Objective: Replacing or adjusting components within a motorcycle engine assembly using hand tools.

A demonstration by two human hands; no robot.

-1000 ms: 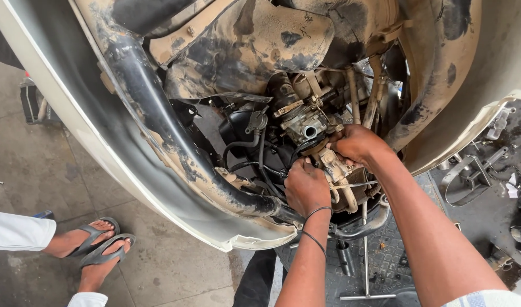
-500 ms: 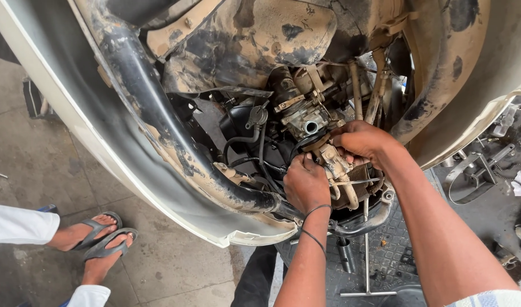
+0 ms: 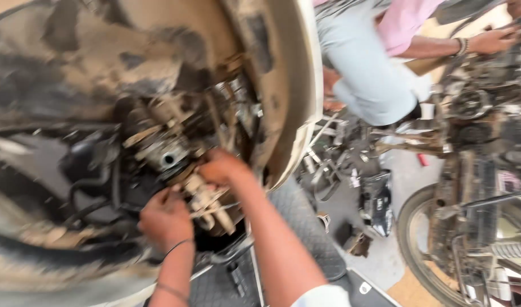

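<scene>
A dirty metal carburettor-like part (image 3: 167, 153) with a round opening sits among hoses and cables inside a mud-caked scooter body (image 3: 101, 74). My left hand (image 3: 165, 219) is curled just below it, fingers on a pale grimy fitting (image 3: 206, 202). My right hand (image 3: 223, 167) grips the same cluster of parts from the right, fingers closed around it. The picture is blurred, so the exact grip is hard to make out.
The white curved body panel (image 3: 303, 96) edges the opening on the right. Beyond it a person in pale trousers and a pink shirt (image 3: 374, 74) works at a motorcycle (image 3: 471, 187) with a wheel. Tools and parts (image 3: 351, 170) lie scattered on the concrete floor.
The view has swung right and closer, bringing the other person and motorcycle into sight. Both hands stay on the same parts beneath the carburettor-like piece. The feet in sandals are out of view.
</scene>
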